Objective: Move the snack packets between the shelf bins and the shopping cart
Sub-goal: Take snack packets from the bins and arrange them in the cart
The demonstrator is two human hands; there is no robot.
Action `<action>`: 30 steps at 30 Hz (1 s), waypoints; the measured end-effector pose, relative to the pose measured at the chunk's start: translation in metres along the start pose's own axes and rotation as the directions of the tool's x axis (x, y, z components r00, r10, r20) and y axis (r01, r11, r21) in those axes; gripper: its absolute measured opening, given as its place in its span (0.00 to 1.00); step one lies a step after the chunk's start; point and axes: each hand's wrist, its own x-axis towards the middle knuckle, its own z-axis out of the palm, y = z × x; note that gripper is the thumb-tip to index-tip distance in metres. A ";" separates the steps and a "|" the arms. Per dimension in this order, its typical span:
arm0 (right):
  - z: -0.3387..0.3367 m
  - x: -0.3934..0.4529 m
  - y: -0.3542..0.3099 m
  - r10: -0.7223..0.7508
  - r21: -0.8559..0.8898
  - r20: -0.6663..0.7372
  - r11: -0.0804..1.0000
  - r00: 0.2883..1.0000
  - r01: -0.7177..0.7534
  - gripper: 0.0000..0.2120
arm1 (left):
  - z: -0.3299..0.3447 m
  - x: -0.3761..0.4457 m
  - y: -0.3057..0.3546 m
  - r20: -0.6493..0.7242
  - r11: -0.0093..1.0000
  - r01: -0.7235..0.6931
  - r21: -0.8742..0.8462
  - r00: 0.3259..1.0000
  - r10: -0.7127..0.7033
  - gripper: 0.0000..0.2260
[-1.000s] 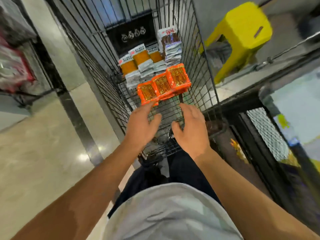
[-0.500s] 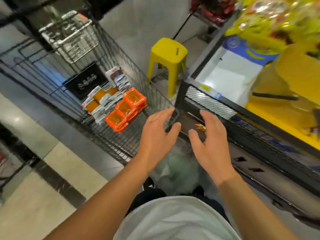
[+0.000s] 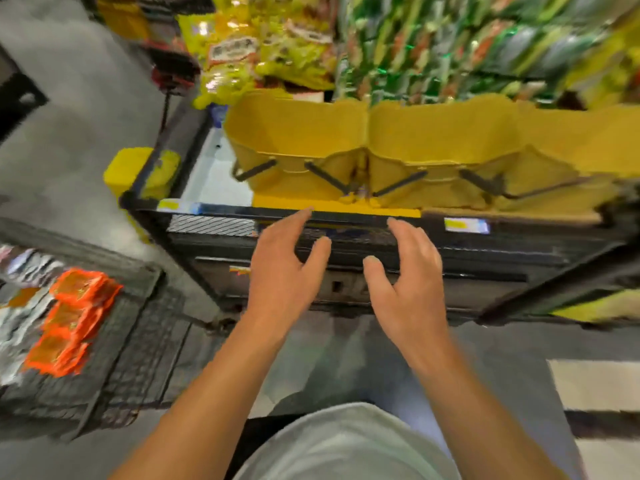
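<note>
Directly ahead, the shelf (image 3: 346, 237) fills the upper and middle part of the view; its black front rail runs left to right just beyond the fingertips. On its top level stand the yellow shelf bins (image 3: 301, 147), side by side and touching, each with a dark wire handle folded down against its front wall. Behind and above the bins lie yellow snack bags (image 3: 249, 46) on the left and green snack bags (image 3: 433, 39) on the right; motion blur hides their print.

At the left edge, the shopping cart (image 3: 138, 341) shows as dark wire mesh. Three orange snack packets (image 3: 69, 320) lie in it in a row, touching one another, with silver-and-white packets (image 3: 17, 306) just beside them on the far left. A yellow stool (image 3: 128, 171) stands on the grey floor (image 3: 69, 116) beside the left end of the shelf.

Both forearms reach forward from the bottom of the view, over a pale shirt (image 3: 346, 445). The left hand (image 3: 284, 271) is spread, fingers straight and thumb out, and holds nothing. The right hand (image 3: 412, 278) is likewise spread with relaxed fingers and holds nothing. The two hands are near each other, palms facing inward, in front of the shelf rail and below the bins; contact with the rail cannot be determined.
</note>
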 end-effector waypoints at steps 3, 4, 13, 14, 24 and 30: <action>-0.036 0.002 0.030 0.038 0.013 -0.079 0.999 0.996 -0.037 0.29 | 0.037 0.001 0.040 0.052 0.998 -0.067 -0.011 0.996 0.068 0.21; -0.047 0.004 0.038 0.056 0.025 -0.101 0.998 0.993 -0.054 0.29 | 0.048 0.002 0.052 0.068 0.996 -0.084 -0.018 0.994 0.085 0.21; -0.114 0.032 0.096 0.226 0.088 -0.249 0.974 0.942 -0.211 0.29 | 0.138 0.028 0.126 0.166 0.971 -0.232 -0.065 0.956 0.240 0.20; -0.120 0.038 0.103 0.244 0.086 -0.249 0.970 0.937 -0.230 0.30 | 0.147 0.034 0.132 0.176 0.967 -0.244 -0.080 0.951 0.254 0.20; -0.175 0.155 0.158 0.226 0.023 -0.299 0.973 0.927 -0.229 0.29 | 0.243 0.137 0.193 0.280 0.945 -0.294 -0.142 0.904 0.324 0.24; -0.201 0.235 0.182 0.153 -0.104 -0.325 0.975 0.933 -0.196 0.30 | 0.286 0.202 0.211 0.250 0.923 -0.354 -0.149 0.890 0.381 0.22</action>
